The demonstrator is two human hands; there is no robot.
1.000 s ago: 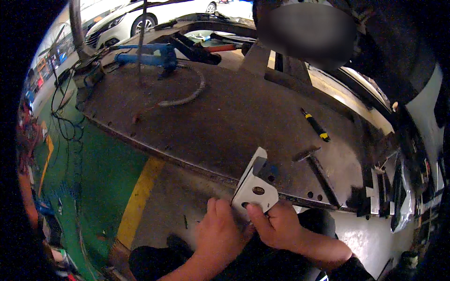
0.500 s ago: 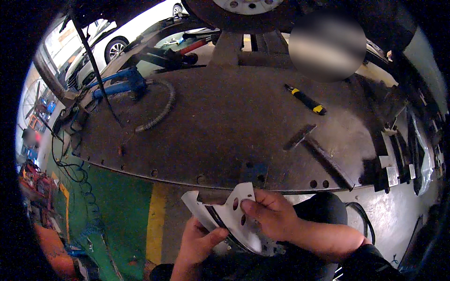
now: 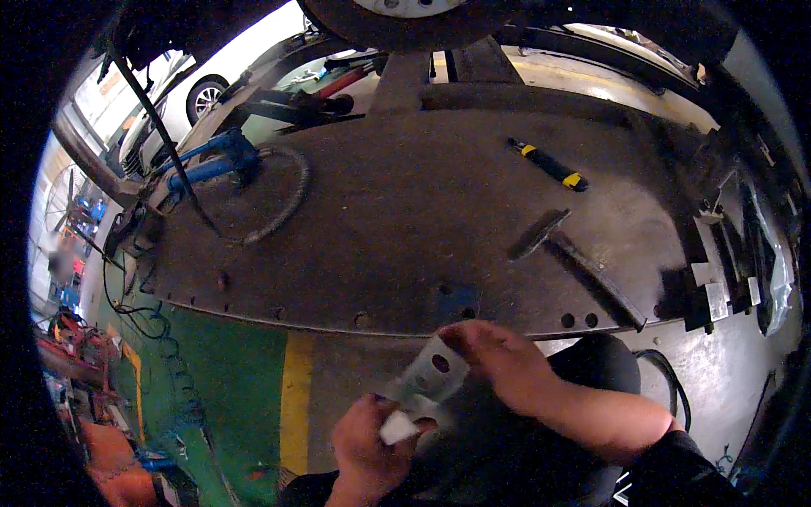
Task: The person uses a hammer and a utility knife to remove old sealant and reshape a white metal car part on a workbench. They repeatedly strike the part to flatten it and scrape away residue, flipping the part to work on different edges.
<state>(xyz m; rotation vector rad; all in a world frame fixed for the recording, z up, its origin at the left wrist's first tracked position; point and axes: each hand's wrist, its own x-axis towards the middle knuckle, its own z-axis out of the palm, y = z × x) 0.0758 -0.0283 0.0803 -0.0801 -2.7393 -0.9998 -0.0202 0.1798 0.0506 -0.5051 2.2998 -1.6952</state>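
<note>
A pale grey, bent plate (image 3: 427, 380) with round holes sits low in front of me, over my dark-clad lap and below the near edge of the workbench (image 3: 372, 253). My left hand (image 3: 370, 444) is closed round its lower end, where a white flap shows by the thumb. At the upper end, my right hand (image 3: 500, 362) grips the plate with fingers bent over its edge. Motion blurs the piece a little, so its exact kind is hard to make out. On the bench beyond my right hand lies a hammer (image 3: 591, 272), its head toward the far side.
Farther back lies a black-and-yellow handled tool (image 3: 551, 167). A blue hydraulic-looking pump (image 3: 218, 160) with a curled hose occupies the bench's left. Overhead hangs a wheel (image 3: 397, 25). Metal brackets (image 3: 711, 302) line the right edge. Coiled cable (image 3: 173, 363) hangs at left.
The plate has been turned over and tilted, now showing its holed face more narrowly. My left hand has shifted slightly lower, and my right hand has moved up to its top end.
</note>
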